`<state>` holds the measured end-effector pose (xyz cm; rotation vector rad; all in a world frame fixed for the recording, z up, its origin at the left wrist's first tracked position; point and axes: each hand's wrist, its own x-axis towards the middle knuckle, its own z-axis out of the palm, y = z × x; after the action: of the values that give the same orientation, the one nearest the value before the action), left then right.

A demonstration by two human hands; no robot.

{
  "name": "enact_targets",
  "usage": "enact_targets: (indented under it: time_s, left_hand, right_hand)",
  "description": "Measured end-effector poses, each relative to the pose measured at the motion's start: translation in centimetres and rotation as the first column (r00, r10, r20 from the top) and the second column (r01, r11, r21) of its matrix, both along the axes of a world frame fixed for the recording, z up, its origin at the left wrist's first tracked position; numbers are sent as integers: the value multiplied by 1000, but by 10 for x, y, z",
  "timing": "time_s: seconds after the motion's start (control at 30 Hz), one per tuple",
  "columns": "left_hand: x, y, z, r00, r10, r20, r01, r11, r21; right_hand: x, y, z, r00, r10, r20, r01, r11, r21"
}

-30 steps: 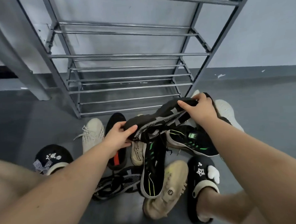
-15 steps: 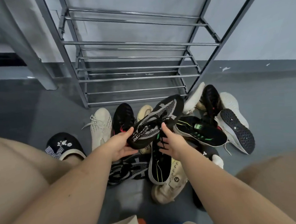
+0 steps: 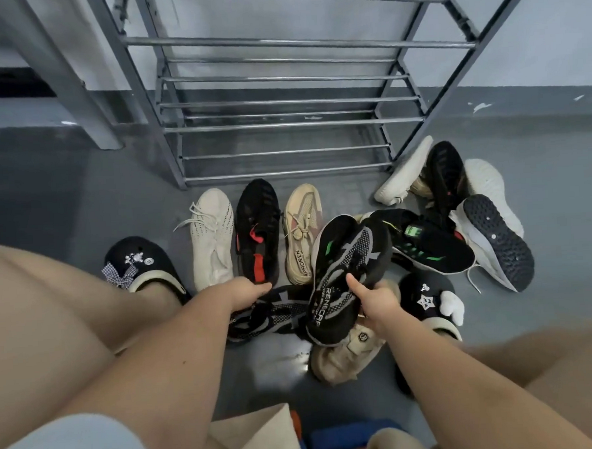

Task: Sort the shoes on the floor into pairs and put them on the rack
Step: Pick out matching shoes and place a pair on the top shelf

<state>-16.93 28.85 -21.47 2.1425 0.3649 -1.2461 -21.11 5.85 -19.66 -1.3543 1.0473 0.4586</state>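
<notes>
My right hand (image 3: 377, 304) grips a black-and-grey knit sneaker (image 3: 353, 266) by its heel end, thumb on top, toe pointing away, just above the pile. My left hand (image 3: 246, 292) is lower, fingers stretched over the matching black-and-grey sneaker (image 3: 275, 316) lying on its side on the floor; no grip on it shows. The grey metal rack (image 3: 282, 125) stands straight ahead with bare bar shelves. In front of it lie a white knit sneaker (image 3: 213, 239), a black sneaker with red marks (image 3: 257, 233) and a beige sneaker (image 3: 302, 234).
Right of the rack lie a black sneaker with green stripes (image 3: 429, 248), a white sneaker sole-up (image 3: 494, 244), another white shoe (image 3: 405, 170) and a black one (image 3: 443, 179). A beige shoe (image 3: 346, 355) lies under my right wrist. I wear black clogs (image 3: 142, 263).
My left hand let go of the raised sneaker and dropped to the matching one on the floor. My right hand shifted from the toe to the heel and lowered the shoe.
</notes>
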Motion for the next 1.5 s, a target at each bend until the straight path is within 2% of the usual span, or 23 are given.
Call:
enact_targets:
  time_s: [0.1,0.17,0.3,0.6,0.8,0.97,1.03,1.13,1.2,1.33,1.5]
  left_hand:
    - [-4,11,-14,982,-188,-27,190,976,106]
    - [-5,11,-19,965,-260,-25,260,951,165]
    - [-2,4,-24,955,-294,-36,296,939,174]
    - [3,-4,-46,955,-284,-82,293,947,133]
    - [4,-1,-65,872,-474,-125,489,824,287]
    - [1,0,-71,874,-470,-126,485,816,314]
    - [-1,2,-76,874,-462,-149,485,835,260]
    - [0,0,-73,924,-360,-127,374,921,107]
    - [5,-6,-62,940,-325,-106,332,941,64]
    - [10,-18,-39,933,-353,-65,358,929,93]
    - [-2,-19,-24,951,-306,32,299,945,132]
  right_hand:
    - [0,-5,-6,997,72,-16,-72,997,-20]
    - [1,-6,-9,994,106,-24,-107,994,-27]
    - [2,-11,-22,997,73,-34,-74,997,-25]
    - [11,-14,-44,986,20,-164,-33,996,-77]
    - [18,-16,-52,974,31,-225,-58,991,-117]
    - [22,-17,-53,964,45,-261,-84,987,-139]
    - [24,-17,-53,959,41,-281,-80,988,-131]
    - [23,-17,-52,959,51,-279,-87,989,-119]
    - [22,-16,-51,962,66,-266,-102,987,-126]
    - [19,-13,-42,970,103,-220,-139,978,-154]
    - [9,-17,-26,981,109,-161,-142,968,-209]
